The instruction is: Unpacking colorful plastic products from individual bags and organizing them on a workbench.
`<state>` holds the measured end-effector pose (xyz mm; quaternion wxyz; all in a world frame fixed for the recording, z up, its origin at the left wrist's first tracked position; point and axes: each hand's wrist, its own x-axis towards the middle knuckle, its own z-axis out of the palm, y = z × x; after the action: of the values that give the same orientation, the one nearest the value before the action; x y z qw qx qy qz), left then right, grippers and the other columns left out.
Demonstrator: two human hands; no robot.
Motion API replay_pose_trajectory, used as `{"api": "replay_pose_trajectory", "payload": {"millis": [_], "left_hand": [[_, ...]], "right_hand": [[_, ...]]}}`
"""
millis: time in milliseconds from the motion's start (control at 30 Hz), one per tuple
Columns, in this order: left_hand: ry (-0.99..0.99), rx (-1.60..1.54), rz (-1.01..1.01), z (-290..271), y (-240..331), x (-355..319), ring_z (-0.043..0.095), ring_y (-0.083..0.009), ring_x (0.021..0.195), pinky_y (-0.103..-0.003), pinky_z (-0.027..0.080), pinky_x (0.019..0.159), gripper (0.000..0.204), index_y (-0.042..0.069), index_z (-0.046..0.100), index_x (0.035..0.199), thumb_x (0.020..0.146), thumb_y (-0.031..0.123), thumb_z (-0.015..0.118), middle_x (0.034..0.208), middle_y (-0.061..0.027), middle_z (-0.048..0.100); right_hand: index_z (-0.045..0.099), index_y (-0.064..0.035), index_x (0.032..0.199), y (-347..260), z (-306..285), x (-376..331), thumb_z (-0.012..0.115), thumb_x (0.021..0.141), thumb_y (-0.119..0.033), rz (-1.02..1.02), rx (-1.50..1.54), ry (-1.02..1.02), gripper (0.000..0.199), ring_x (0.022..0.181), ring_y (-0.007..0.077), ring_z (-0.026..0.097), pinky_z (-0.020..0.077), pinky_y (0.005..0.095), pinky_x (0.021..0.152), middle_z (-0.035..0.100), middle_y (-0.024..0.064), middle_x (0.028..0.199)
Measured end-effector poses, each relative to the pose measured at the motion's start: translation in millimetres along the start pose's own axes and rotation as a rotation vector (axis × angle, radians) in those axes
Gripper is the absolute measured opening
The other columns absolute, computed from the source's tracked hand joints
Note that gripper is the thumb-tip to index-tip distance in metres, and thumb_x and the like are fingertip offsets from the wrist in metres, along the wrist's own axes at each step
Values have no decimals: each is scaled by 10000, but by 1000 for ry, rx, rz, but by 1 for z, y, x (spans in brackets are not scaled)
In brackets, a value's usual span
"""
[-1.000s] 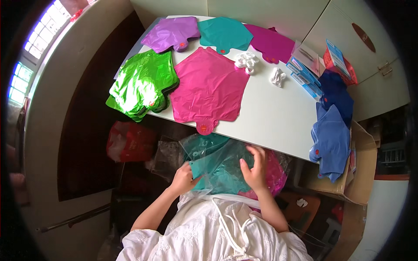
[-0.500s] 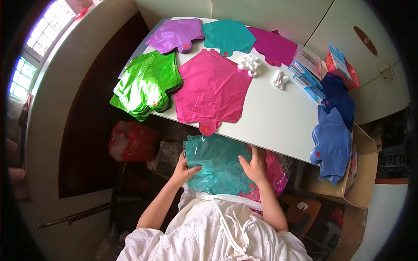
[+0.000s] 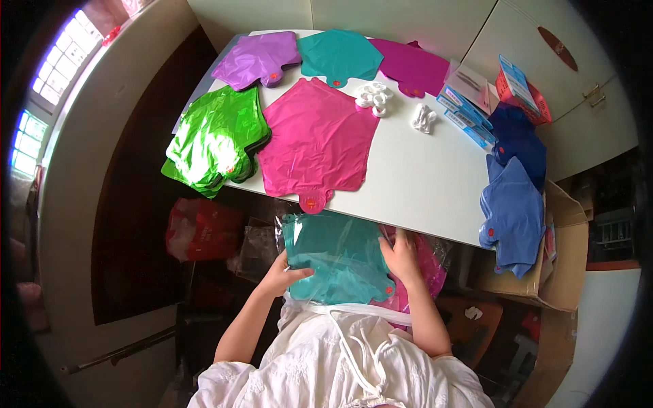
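On my lap, below the table's front edge, lies a flat stack of teal foil balloons (image 3: 337, 255) inside a clear plastic bag. My left hand (image 3: 282, 275) grips the left side, its thumb on top and the other fingers hidden underneath. At the opposite side my right hand (image 3: 401, 258) holds the bag's edge, thumb over the front, fingertips partly hidden. Beneath and to the right shows shiny pink foil in clear plastic (image 3: 430, 268). On the tabletop just beyond my hands, a pink flat foil balloon (image 3: 320, 139) hangs its tab over the edge.
The white table (image 3: 415, 177) carries green (image 3: 218, 139), purple (image 3: 255, 58), teal (image 3: 340, 54) and magenta foil balloons (image 3: 411, 68), plus white ribbon bundles (image 3: 373, 98). Blue boxes (image 3: 466, 119) and blue balloons (image 3: 513, 211) stand right, by a cardboard box (image 3: 564, 272). A red bag (image 3: 204, 228) sits left.
The view has shifted slightly, so the table appears a little further left. The teal stack looks flatter and less crumpled in its lower part. Both hands keep their hold.
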<state>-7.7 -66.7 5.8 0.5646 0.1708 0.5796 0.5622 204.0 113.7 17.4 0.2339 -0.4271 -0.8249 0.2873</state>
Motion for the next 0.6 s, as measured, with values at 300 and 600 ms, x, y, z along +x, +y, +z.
{"api": "replay_pose_trajectory", "payload": {"millis": [300, 600], "left_hand": [[122, 367, 268, -45, -7, -27, 540, -68, 773, -237, 446, 700, 126, 2, 606, 935, 810, 9, 621, 850, 22, 611], [465, 371, 412, -136, 63, -118, 572, -88, 761, -246, 453, 703, 118, -13, 633, 885, 771, 1, 655, 843, -11, 636]], "right_hand": [[613, -3, 861, 0, -17, 2, 557, 813, -75, 91, 80, -59, 103, 764, 373, 602, 484, 432, 698, 634, 166, 841], [603, 12, 920, 7, -51, -9, 595, 770, -79, 7, -180, -43, 176, 794, 378, 569, 462, 421, 701, 598, 194, 876]]}}
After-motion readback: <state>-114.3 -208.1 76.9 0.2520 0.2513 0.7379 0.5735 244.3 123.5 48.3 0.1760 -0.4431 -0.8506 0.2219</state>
